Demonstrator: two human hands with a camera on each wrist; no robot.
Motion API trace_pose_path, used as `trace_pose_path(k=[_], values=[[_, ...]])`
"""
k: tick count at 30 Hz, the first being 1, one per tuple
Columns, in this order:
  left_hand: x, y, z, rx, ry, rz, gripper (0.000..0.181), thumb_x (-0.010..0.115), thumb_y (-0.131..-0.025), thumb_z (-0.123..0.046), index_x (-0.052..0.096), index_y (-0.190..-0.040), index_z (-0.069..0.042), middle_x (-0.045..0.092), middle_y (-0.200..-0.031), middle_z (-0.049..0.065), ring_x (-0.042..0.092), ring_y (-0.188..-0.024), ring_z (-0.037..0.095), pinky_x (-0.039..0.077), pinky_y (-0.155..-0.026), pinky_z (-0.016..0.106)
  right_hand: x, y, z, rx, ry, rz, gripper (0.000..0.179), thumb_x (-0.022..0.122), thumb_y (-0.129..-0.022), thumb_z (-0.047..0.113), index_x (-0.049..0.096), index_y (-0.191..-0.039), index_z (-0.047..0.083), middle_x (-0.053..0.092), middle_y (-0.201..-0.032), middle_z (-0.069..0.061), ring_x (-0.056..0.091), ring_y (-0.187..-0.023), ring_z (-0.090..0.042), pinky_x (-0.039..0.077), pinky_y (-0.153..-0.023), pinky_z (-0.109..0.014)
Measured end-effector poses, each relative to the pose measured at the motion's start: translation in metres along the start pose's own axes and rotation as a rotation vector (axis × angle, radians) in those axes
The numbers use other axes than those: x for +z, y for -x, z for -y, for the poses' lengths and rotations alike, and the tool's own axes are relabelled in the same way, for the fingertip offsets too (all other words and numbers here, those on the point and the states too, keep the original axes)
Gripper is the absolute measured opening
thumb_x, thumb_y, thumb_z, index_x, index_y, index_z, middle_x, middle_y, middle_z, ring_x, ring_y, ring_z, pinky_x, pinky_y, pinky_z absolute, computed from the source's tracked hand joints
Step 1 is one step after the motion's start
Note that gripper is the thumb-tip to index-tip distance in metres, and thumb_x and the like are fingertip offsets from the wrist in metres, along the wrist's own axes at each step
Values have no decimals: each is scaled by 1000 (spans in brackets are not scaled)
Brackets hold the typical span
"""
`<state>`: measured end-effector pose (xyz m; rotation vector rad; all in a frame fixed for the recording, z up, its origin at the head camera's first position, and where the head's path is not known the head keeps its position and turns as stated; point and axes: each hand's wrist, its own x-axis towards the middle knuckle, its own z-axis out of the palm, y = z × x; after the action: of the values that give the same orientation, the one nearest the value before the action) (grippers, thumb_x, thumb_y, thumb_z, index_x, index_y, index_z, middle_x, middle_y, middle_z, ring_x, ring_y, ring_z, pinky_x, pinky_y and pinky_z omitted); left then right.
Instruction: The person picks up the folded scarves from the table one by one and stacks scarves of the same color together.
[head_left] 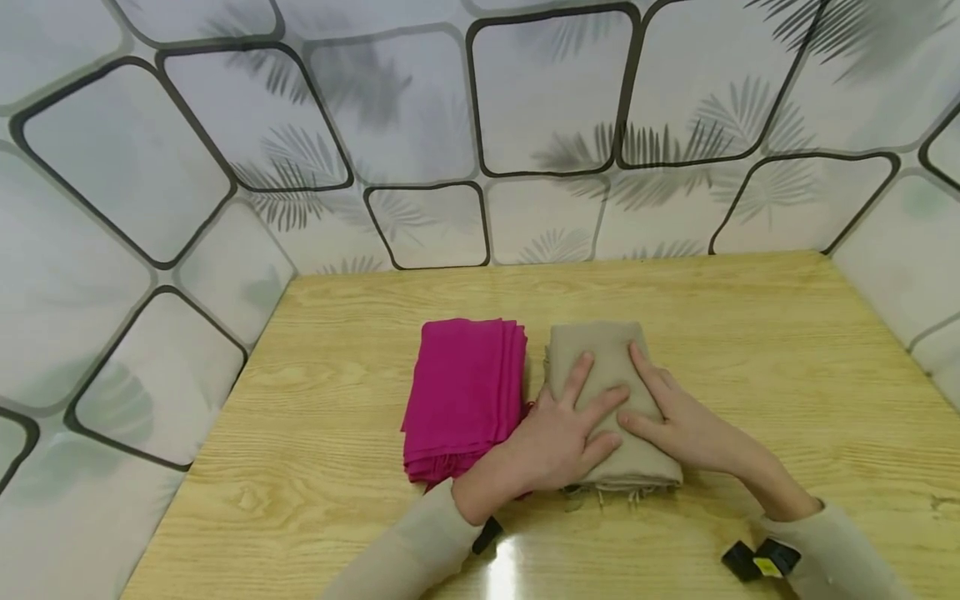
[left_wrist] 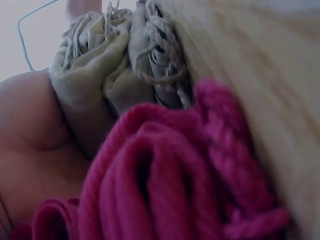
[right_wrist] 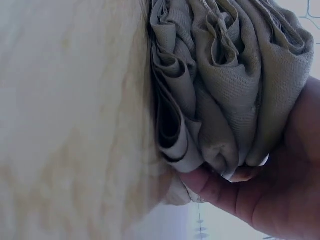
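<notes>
A folded beige scarf [head_left: 611,450] with a fringed near end lies on the table. My left hand [head_left: 551,437] rests on its left part with the fingers spread flat, the wrist passing over the lower right corner of a folded magenta scarf [head_left: 465,387]. Along the beige scarf's right side lies my right hand [head_left: 693,425], index finger stretched and thumb on top. Its other fingers are hidden from the head view; in the right wrist view fingers touch the side of the stacked folds [right_wrist: 225,90]. Magenta folds and a twisted tassel [left_wrist: 235,145] fill the left wrist view's foreground.
The scarves lie side by side on a wood-grain table [head_left: 322,400]. A patterned wall covering [head_left: 420,108] with dark rounded outlines and leaf prints rises behind the table and at both sides. Small black devices [head_left: 761,560] sit at the wrists.
</notes>
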<state>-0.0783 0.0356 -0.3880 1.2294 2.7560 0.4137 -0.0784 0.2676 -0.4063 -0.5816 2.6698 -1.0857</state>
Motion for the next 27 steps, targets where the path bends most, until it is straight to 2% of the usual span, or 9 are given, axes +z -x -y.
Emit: trace_pose_path(k=[4, 7, 11, 13, 16, 20, 24, 27], values=[[-2, 0, 1, -18, 16, 62, 60, 29, -106, -51, 14, -161, -30, -13, -165, 14, -19, -151, 23, 23, -113, 64, -4, 0, -2, -25, 10, 48, 93, 58, -101, 36, -15, -158, 23, 13, -156, -32, 26, -138, -55, 34, -99, -70], [-3, 0, 1, -28, 58, 93, 63, 29, -105, -55, 8, -161, -32, -21, -164, 13, -23, -149, 21, 22, -113, 65, -8, 1, -4, -43, -12, 100, 104, 66, -96, 36, -18, -157, 25, 9, -156, -32, 24, -137, -57, 36, -97, -70], [-3, 2, 2, -27, 83, 117, 66, 29, -105, -56, 3, -160, -32, -26, -162, 13, -24, -148, 21, 31, -110, 63, -11, 2, -5, -62, -44, 171, 121, 77, -87, 36, -22, -156, 26, -5, -160, -31, 12, -141, -59, 34, -96, -74], [-3, 4, 2, -28, 94, 126, 67, 30, -105, -55, 2, -160, -31, -26, -162, 13, -20, -150, 23, 35, -107, 61, -10, 1, -4, -65, -48, 198, 125, 79, -84, 36, -23, -155, 26, -12, -161, -29, 4, -142, -60, 30, -96, -76], [-4, 9, 0, -53, 130, 147, 67, 32, -105, -54, 2, -161, -31, -28, -161, 13, -10, -152, 29, 38, -105, 61, -6, 0, -1, -64, -52, 217, 127, 81, -83, 38, -23, -156, 26, -13, -161, -28, -1, -142, -59, 26, -97, -79], [-6, 13, -2, -85, 155, 177, 68, 35, -105, -51, 2, -161, -31, -30, -161, 11, -6, -152, 32, 35, -107, 63, 0, 0, 5, -43, -73, 220, 128, 81, -83, 38, -23, -156, 26, -14, -161, -28, -5, -142, -59, 23, -97, -80], [-5, 10, 0, -82, 132, 199, 69, 36, -104, -49, 0, -161, -30, -31, -160, 11, -12, -151, 30, 36, -107, 62, 0, 0, 9, -13, -79, 210, 126, 79, -84, 39, -23, -155, 27, -17, -162, -24, -8, -140, -62, 21, -97, -82], [-5, 5, 2, -67, 82, 196, 70, 36, -104, -47, -1, -161, -28, -28, -162, 12, -19, -150, 27, 38, -106, 59, -2, -2, 8, 4, -66, 200, 124, 78, -85, 41, -24, -155, 27, -14, -160, -31, -1, -139, -65, 24, -96, -81]])
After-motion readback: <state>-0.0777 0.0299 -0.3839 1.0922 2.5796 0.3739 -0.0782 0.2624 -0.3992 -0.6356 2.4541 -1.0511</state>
